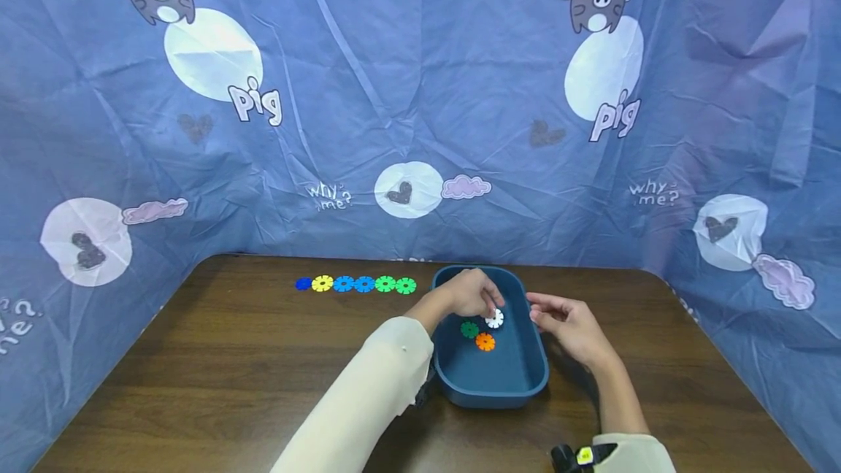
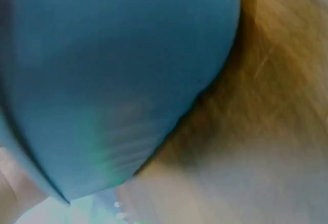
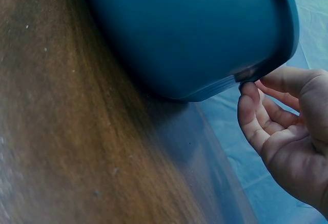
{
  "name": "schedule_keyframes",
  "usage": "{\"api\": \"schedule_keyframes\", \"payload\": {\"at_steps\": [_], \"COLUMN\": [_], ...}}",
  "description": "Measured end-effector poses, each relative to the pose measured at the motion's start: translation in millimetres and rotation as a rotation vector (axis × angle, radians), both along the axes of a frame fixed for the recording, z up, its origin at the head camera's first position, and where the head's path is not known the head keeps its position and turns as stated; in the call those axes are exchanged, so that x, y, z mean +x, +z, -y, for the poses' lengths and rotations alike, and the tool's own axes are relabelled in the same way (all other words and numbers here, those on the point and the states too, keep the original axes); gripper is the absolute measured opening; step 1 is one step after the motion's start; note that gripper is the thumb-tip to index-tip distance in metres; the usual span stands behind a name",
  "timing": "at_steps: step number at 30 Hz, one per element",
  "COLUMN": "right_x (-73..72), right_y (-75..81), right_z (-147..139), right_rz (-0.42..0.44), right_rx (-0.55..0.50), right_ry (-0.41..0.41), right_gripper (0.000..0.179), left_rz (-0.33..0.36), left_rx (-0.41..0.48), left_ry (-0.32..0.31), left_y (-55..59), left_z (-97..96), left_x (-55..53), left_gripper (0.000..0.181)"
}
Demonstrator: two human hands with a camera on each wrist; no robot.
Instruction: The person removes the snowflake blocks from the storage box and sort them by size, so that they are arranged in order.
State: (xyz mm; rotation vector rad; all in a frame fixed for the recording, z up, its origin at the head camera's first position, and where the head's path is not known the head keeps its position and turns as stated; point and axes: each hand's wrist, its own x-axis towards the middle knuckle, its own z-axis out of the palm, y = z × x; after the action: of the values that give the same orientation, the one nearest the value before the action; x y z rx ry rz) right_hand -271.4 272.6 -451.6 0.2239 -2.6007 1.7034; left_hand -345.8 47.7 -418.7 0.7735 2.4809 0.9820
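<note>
My left hand point(image 1: 471, 292) reaches over the near left rim into a blue plastic bin point(image 1: 489, 378). Its thumb and fingertips pinch a white notched disc point(image 1: 496, 320). Beside that, a green disc point(image 1: 469, 329) and an orange disc point(image 1: 485, 341) lie on the bin's floor. At the bin's right side, my right hand point(image 1: 571, 323) touches the outer wall near the rim with extended fingertips. The right wrist view shows this hand point(image 3: 292, 126) against the bin's edge point(image 3: 205, 88). Only the bin's outside point(image 2: 128, 70) fills most of the blurred left wrist view.
Left of the bin, a row of flat notched discs runs along the back of the wooden table point(image 1: 263, 356): a dark blue disc point(image 1: 304, 284), a yellow disc point(image 1: 322, 283), then blue and green ones. A blue printed cloth point(image 1: 420, 93) hangs behind the table.
</note>
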Motion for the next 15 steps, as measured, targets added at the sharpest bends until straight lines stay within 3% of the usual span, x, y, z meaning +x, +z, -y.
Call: {"api": "schedule_keyframes", "payload": {"at_steps": [15], "right_x": [-0.1], "right_y": [-0.7], "right_z": [1], "right_rz": [-0.008], "right_rx": [-0.018], "right_ry": [-0.005], "right_gripper": [0.038], "left_rz": [-0.181], "left_rx": [0.045], "left_ry": [-0.028], "left_y": [25.2], "left_z": [35.7], "left_x": [-7.0], "left_gripper": [0.013]}}
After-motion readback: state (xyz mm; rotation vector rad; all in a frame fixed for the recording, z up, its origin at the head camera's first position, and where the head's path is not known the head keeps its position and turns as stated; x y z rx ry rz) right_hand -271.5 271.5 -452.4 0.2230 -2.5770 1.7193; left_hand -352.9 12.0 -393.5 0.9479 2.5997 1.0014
